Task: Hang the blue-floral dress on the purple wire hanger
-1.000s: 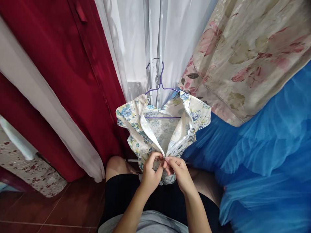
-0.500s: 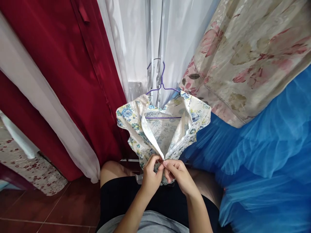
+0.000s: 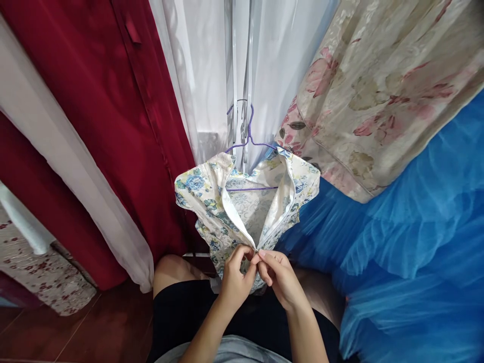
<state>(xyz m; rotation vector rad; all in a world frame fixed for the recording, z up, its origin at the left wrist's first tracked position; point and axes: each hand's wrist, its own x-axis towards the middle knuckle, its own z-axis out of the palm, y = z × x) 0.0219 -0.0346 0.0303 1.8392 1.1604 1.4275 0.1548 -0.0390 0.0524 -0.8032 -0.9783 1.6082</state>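
Observation:
A white dress (image 3: 215, 217) with blue flowers and green leaves hangs on a purple hanger (image 3: 251, 139), close above my lap. Its zip opening (image 3: 238, 218) spreads in a V, showing the inside of the cloth and the hanger's lower bar. At the bottom of the V my left hand (image 3: 237, 276) is closed, thumb and finger pinching the dress. My right hand (image 3: 279, 276) pinches the same spot from the other side, its fingertips touching those of the left. The fingers hide the zip's slider.
Dark red cloth (image 3: 151, 151) hangs at the left beside a pale strip of fabric (image 3: 75, 151). White cloth (image 3: 200, 65) is behind the hanger. To the right hang a floral fabric (image 3: 363, 101) and ruffled blue tulle (image 3: 401, 282). Red floor tiles (image 3: 102, 327) show at lower left.
The view has shifted a little, so the dress and hanger appear slightly lower and further left. Both hands keep their pinch at the bottom of the opening, which looks about the same.

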